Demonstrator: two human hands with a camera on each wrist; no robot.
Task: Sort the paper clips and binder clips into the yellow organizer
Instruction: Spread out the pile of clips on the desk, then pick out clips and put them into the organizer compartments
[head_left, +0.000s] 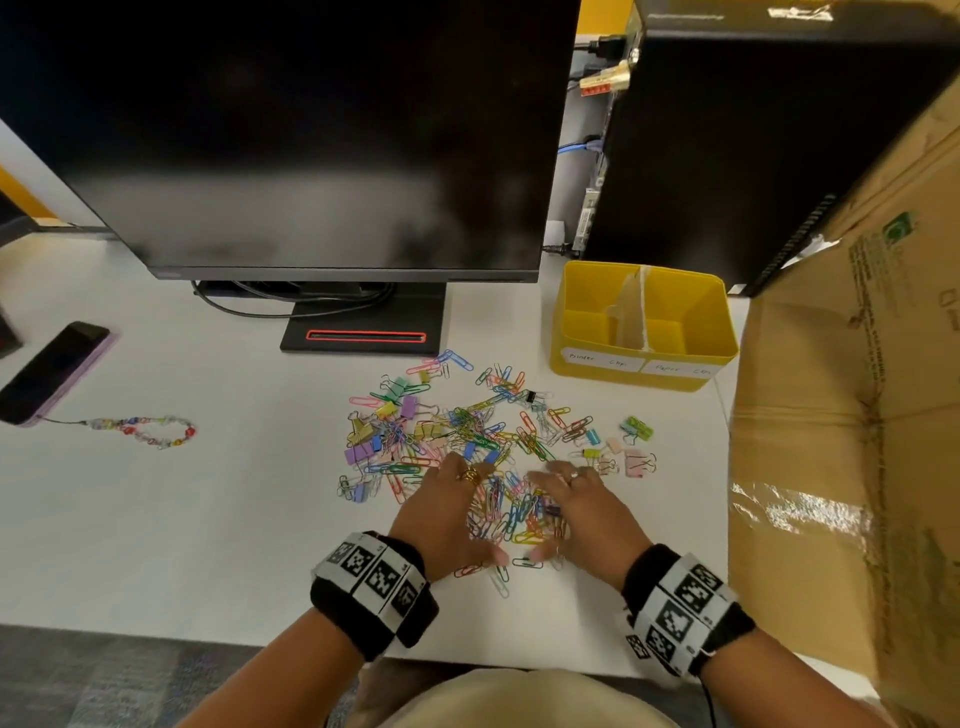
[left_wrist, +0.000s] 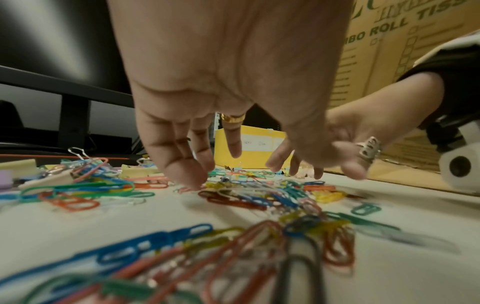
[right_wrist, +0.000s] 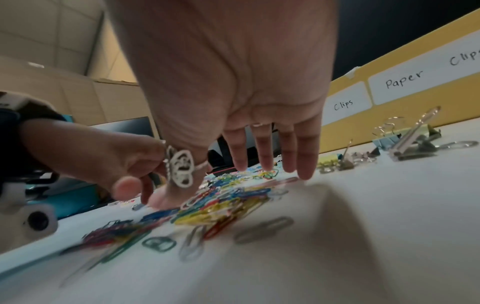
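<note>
Clips (head_left: 483, 441) lay heaped on the desk (head_left: 208, 519), just before the yellow organizer (head_left: 644, 325).
Left hand (head_left: 447, 514) and right hand (head_left: 582, 514) flanked the pile, fingers spread and straight, gripping nothing; a monitor (head_left: 311, 135) stood behind.

paper clips (head_left: 514, 512): glossy coated wire | organizer (head_left: 644, 371): smooth yellow plastic

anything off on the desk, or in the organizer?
The yellow organizer has a makeshift cardboard divider, taped in and leaning slightly. Both compartments look empty; the paper clips and binder clips lie mixed, loose on the desk. Nothing looks damaged.
</note>
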